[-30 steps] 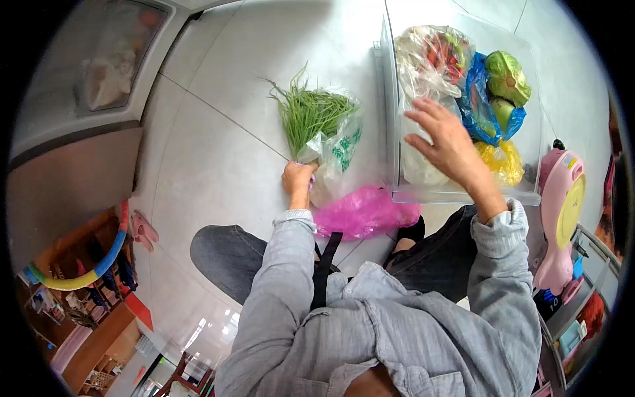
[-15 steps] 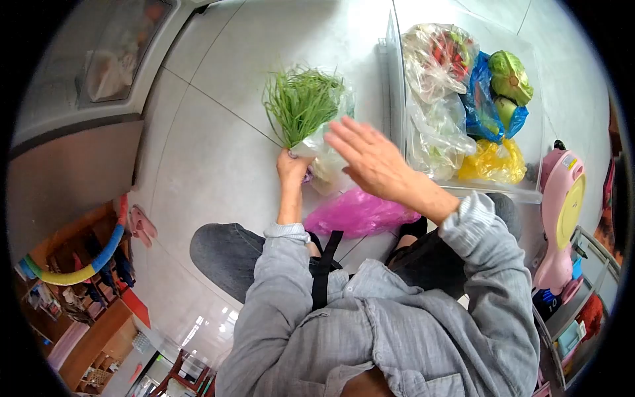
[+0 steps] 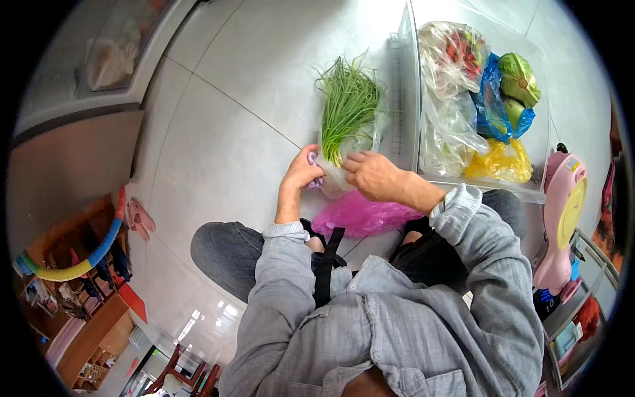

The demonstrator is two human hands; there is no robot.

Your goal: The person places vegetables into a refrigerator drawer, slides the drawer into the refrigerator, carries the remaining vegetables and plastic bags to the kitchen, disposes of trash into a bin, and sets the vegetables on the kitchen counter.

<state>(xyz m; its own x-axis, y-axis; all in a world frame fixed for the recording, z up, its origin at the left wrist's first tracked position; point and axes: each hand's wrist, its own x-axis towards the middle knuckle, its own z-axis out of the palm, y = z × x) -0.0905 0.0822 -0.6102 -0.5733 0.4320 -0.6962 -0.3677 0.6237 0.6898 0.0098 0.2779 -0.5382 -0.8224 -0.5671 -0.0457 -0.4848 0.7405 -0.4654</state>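
A bunch of long thin green stalks, like chives (image 3: pixel 348 99), lies in a clear plastic bag (image 3: pixel 378 135) on the floor, tips pointing away from me. At the bag's near left edge my left hand (image 3: pixel 301 171) is closed around a small purple-and-white thing (image 3: pixel 315 173), too small to identify. My right hand (image 3: pixel 374 176) has its fingers curled at the bag by the stalk ends, seeming to pinch the plastic. The fingertips are partly hidden. Just below both hands rests a pink plastic bag (image 3: pixel 364 215), between my legs.
To the right is a clear drawer bin (image 3: pixel 411 99) with bagged vegetables, a cabbage (image 3: pixel 519 79), a blue bag (image 3: pixel 489 109) and a yellow bag (image 3: pixel 499 161). A pink scale-like object (image 3: pixel 562 218) stands right of it. A fridge (image 3: pixel 73 165) is at left, slippers (image 3: pixel 139 220) near it.
The stalks and their bag have shifted right and now lie straighter. My right hand has come down from above the bag, its spread fingers now curled at the plastic.
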